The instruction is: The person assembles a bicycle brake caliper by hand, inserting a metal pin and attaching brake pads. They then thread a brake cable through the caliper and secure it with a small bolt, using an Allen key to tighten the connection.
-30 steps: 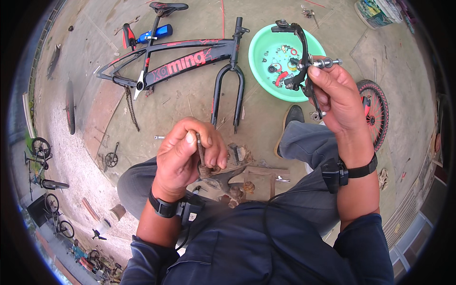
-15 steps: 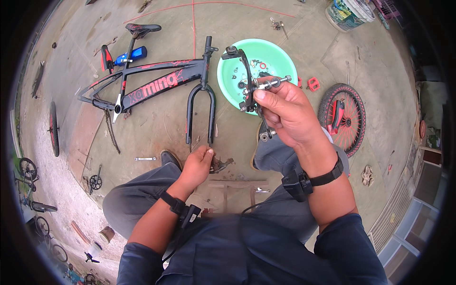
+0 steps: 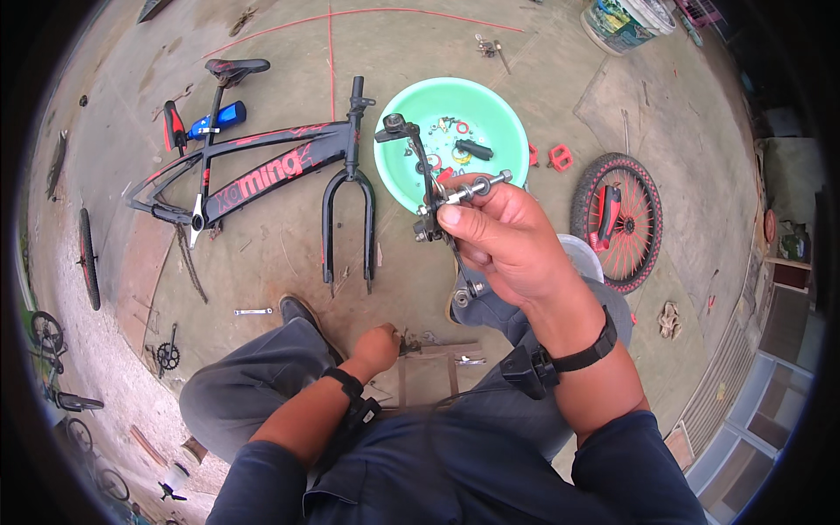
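Two bare hands are held out at different heights. The left hand (image 3: 378, 348) is lowered and curled, seen from the back, beside a dark metal piece (image 3: 409, 341); whether anything is gripped in it cannot be told. By the raised right hand (image 3: 503, 236), a slim black brake arm (image 3: 426, 175) and a silver bolt (image 3: 479, 186) are pinched between thumb and fingers, the bolt's shaft being ringed by a dark band. Part of a white bucket (image 3: 582, 256) is hidden behind the right wrist.

Beyond the right fingertips, a round, smooth mint-green basin (image 3: 494, 101) is seen, partly covered by the brake arm. Small loose parts are scattered inside it, among them a black cylinder (image 3: 473, 150) and a red ring (image 3: 462, 128). To the right of that hand, a knobby-tyred wheel (image 3: 628, 226) with red spokes is laid flat, a red and black piece (image 3: 608, 214) resting on it. Ahead of the left hand, a glossy black bicycle frame (image 3: 284, 175) is laid on its side with its two-legged fork pointed back. Farthest off, past the right hand, a patterned bucket (image 3: 626, 26) is placed.
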Demonstrator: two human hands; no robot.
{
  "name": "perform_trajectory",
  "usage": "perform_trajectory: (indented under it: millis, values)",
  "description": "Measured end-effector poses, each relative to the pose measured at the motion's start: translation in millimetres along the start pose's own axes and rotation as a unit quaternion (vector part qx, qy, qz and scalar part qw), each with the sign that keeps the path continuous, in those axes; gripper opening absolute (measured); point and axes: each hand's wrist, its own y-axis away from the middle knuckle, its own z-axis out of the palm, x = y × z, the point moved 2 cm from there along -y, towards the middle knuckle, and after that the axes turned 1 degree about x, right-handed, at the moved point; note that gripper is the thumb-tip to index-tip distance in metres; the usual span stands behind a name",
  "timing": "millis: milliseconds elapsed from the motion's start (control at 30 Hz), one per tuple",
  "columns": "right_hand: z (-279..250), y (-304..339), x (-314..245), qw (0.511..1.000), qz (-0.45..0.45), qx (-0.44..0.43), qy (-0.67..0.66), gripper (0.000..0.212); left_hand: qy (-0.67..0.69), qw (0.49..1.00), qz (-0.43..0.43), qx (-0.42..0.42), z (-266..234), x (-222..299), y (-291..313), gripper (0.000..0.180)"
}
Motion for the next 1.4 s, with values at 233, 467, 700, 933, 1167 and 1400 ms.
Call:
perform_trajectory:
  millis: [233,467,700,933,1167,1400]
  values:
    - [9,0,1,1.0,0.004,0.0,0.015,0.024,0.176,0.969,0.032,0.169,-103,54,-1,0.027]
    - [24,1,17,0.999,0.031,-0.021,0.008,0.026,0.321,0.882,0.22,0.267,-224,126,77,0.024]
    - [40,-3,37,0.995,0.081,-0.058,0.008,0.022,0.199,0.857,0.311,0.36,-228,142,90,0.026]
    - [49,-7,38,0.994,0.074,-0.082,0.025,0.024,0.157,0.868,0.317,0.35,-232,127,93,0.015]
    - [50,-8,40,0.994,0.071,-0.074,0.029,0.025,0.17,0.843,0.328,0.391,-230,127,90,0.02]
    - [47,-7,40,0.994,0.079,-0.07,0.022,0.024,0.139,0.854,0.328,0.379,-231,128,91,0.023]
